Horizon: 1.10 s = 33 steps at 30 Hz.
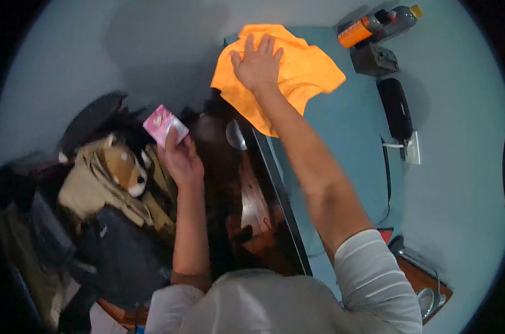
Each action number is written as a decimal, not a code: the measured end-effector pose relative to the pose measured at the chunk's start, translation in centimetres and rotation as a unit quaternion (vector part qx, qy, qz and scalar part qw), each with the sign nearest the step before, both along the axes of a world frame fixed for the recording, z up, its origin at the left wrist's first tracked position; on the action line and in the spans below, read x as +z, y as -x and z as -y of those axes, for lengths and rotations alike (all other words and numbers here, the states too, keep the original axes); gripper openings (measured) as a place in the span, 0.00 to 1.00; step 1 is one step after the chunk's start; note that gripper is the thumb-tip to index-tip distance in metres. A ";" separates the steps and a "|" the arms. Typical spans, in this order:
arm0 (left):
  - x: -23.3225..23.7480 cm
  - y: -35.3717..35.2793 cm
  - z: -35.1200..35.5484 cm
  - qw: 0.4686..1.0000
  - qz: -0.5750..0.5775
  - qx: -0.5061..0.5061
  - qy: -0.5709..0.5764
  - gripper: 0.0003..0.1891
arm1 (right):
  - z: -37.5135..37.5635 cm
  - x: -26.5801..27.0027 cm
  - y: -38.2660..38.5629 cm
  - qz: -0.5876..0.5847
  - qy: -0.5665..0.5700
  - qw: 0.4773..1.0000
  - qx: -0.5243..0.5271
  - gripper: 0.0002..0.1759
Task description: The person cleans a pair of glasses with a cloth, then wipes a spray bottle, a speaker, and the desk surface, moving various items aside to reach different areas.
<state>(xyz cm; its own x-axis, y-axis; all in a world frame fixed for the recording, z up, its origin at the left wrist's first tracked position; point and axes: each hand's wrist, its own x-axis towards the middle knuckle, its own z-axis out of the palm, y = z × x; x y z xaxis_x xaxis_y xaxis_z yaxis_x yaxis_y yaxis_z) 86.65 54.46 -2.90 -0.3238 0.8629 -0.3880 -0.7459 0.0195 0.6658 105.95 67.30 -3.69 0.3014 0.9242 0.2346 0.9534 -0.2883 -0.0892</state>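
My right hand [258,67] lies flat with fingers spread on an orange cloth [305,69]. The cloth is rumpled over the far left end of a blue-green tabletop [347,150], and part of it hangs past the edge. Off to the left of the table, my left hand [181,161] is closed around the lower end of a small pink packet [162,123] with a printed picture. The fingers hide part of this packet, and its exact kind cannot be made out.
Two bottles, one with an orange label [355,33], a dark box [375,59] and a black case [394,108] line the wall side. A cable runs near the wall socket [412,148]. Clothes [85,189] and a plush toy [124,167] are piled on the left.
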 end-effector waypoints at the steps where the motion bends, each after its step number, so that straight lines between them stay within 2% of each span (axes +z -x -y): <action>1: 0.1 0.1 0.6 1.000 -0.003 -0.015 -0.012 0.06 | 2.5 0.6 0.3 0.012 0.008 0.997 0.077 0.37; 2: 0.0 0.2 1.3 0.999 -0.005 -0.031 -0.023 0.07 | 5.2 1.4 0.5 0.024 0.013 0.988 0.154 0.37; 4: 0.8 0.0 2.8 0.999 -0.020 -0.036 -0.015 0.07 | 11.3 2.3 0.5 0.024 0.035 0.979 0.198 0.40; 7: 2.1 0.4 5.4 0.998 -0.036 -0.050 -0.020 0.07 | 22.9 2.4 -0.3 -0.029 0.057 0.978 0.197 0.42; 10: 3.3 1.4 7.7 0.999 -0.018 -0.031 0.027 0.08 | 35.2 3.8 -0.1 -0.074 0.115 0.978 0.160 0.37; 11: 3.2 1.7 8.3 0.999 -0.017 -0.027 0.019 0.08 | 38.8 3.7 -0.2 -0.048 0.164 0.974 0.146 0.34; 13: 2.8 2.3 9.0 0.999 -0.019 -0.038 0.024 0.09 | 44.1 3.9 -0.1 -0.028 0.180 0.972 0.151 0.33; 17: 2.3 2.6 8.4 0.995 -0.012 0.001 0.098 0.11 | 39.9 3.4 -0.2 -0.032 0.161 0.976 0.144 0.33; 18: 1.6 3.4 8.4 0.995 -0.021 -0.055 0.081 0.11 | 35.9 2.9 -0.2 -0.027 0.163 0.979 0.123 0.33; 19: 1.3 3.6 8.1 0.995 -0.020 -0.058 0.079 0.11 | 31.8 2.5 -0.1 -0.023 0.165 0.981 0.099 0.34; 21: 1.3 4.0 7.2 0.996 -0.036 -0.062 0.048 0.11 | 23.1 2.1 0.9 -0.022 0.071 0.991 0.108 0.34; 22: 1.9 3.5 6.5 0.996 -0.030 -0.018 0.079 0.10 | 18.5 1.2 0.8 -0.023 0.057 0.992 0.108 0.35; 24: 1.7 3.5 6.2 0.995 -0.038 -0.049 0.073 0.10 | 9.8 1.4 1.5 -0.061 0.016 0.992 0.111 0.35; 25: 1.1 3.4 6.1 0.994 -0.048 -0.070 0.066 0.10 | 5.2 -1.0 1.3 0.067 0.031 0.990 0.118 0.36; 26: 0.5 3.1 6.1 0.993 -0.045 -0.089 0.066 0.10 | 2.0 -1.5 1.8 -0.004 -0.101 0.991 0.088 0.31; 27: -0.2 2.8 6.2 0.991 -0.055 -0.095 0.071 0.11 | 0.0 -0.3 2.3 0.093 -0.024 0.991 0.090 0.29; 28: -0.8 2.1 6.1 0.990 -0.064 -0.102 0.078 0.11 | -2.9 -0.8 2.8 0.038 -0.063 0.997 0.020 0.29; 30: -1.9 0.4 6.0 0.987 -0.068 -0.113 0.086 0.11 | -3.2 1.9 3.6 0.065 0.064 0.996 -0.022 0.32; 31: -2.1 -0.3 6.1 0.987 -0.075 -0.104 0.092 0.11 | -2.9 1.2 2.5 0.068 0.067 0.995 -0.037 0.32; 33: -1.6 -1.4 6.3 0.984 -0.060 -0.116 0.118 0.10 | -2.3 0.2 0.4 0.004 -0.071 0.995 0.065 0.35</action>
<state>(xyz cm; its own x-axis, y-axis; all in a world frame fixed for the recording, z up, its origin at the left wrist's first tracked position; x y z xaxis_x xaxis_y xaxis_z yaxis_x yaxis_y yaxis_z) 88.01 48.12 -4.49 -0.1844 0.8094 -0.5576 -0.6194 0.3447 0.7053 105.59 69.63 -3.53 0.1793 0.9129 0.3668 0.9826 -0.1479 -0.1123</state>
